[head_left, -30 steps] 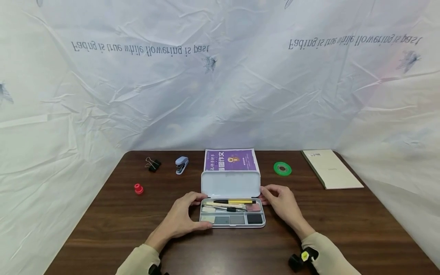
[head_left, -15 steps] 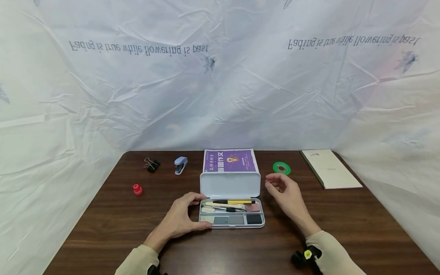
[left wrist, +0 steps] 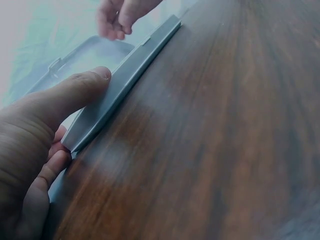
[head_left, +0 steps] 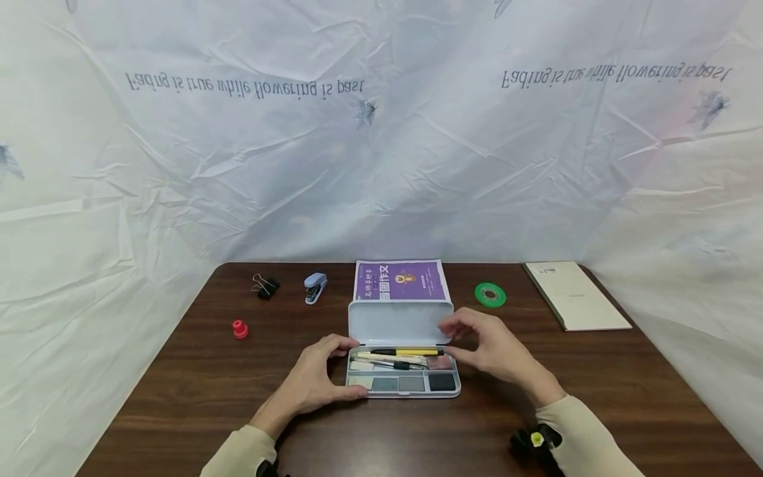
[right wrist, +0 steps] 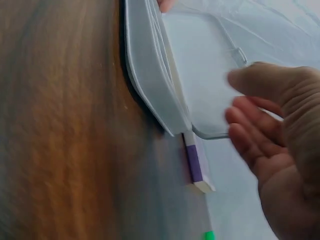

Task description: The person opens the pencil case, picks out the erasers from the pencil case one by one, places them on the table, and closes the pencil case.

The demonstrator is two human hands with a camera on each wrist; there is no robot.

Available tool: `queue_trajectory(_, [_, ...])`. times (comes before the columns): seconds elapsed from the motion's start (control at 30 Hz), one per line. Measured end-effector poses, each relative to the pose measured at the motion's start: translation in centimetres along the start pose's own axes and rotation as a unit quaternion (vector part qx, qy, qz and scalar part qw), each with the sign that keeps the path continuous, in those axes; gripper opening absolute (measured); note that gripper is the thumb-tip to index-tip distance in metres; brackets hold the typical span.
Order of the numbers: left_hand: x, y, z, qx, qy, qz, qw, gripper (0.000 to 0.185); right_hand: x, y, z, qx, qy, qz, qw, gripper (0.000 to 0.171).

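A person's left hand [head_left: 316,377] grips the left end of an open pencil case [head_left: 403,383], thumb along the near wall and fingers curled round the far corner; the left wrist view shows the thumb pressed flat against the grey side. The right hand [head_left: 485,348] hovers over the case's right end, fingers [head_left: 453,326] loosely curved near the edge of the raised lid [head_left: 401,322], holding nothing; whether the fingertips touch the lid cannot be told.

The case sits at the middle of the dark wooden table [head_left: 596,384], near the front edge, its long axis running left to right across the person's view. It is one pale grey, round-cornered box, its lid hinged along the far side and standing nearly upright, inner face toward the person. Inside, one yellow-and-black pen [head_left: 406,351] lies lengthwise along the far wall, with other slim writing tools just in front of it, too small to count. One pinkish eraser [head_left: 438,362] sits at the right. Four small blocks [head_left: 401,382] line the near wall, from pale through grey to black.

Just behind the lid lies one purple-covered book [head_left: 401,279]. Farther off are one green tape roll [head_left: 490,294], one pale notebook [head_left: 575,302], one blue stapler [head_left: 314,287], black binder clips [head_left: 265,286] and one small red object [head_left: 240,328].
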State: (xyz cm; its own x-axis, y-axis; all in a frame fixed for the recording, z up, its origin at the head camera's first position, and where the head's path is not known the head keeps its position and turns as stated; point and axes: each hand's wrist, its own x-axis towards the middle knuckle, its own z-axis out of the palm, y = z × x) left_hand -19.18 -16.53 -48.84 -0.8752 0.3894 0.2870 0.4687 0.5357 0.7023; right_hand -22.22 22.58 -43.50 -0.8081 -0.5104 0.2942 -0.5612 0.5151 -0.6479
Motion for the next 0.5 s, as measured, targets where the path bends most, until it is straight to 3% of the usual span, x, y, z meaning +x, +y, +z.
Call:
queue_trajectory(0.17, [0.01,0.04,-0.01,0.002,0.005,0.001,1.0000,0.081,0.29,-0.39,-0.39,-0.037,-0.069,0.001,0.997,0.037])
queue_trajectory(0.5, [-0.02,-0.11,0.12,0.000,0.004,0.002,1.0000,0.081,0.58,-0.51,0.02,-0.051,-0.104,-0.001,0.993,0.025])
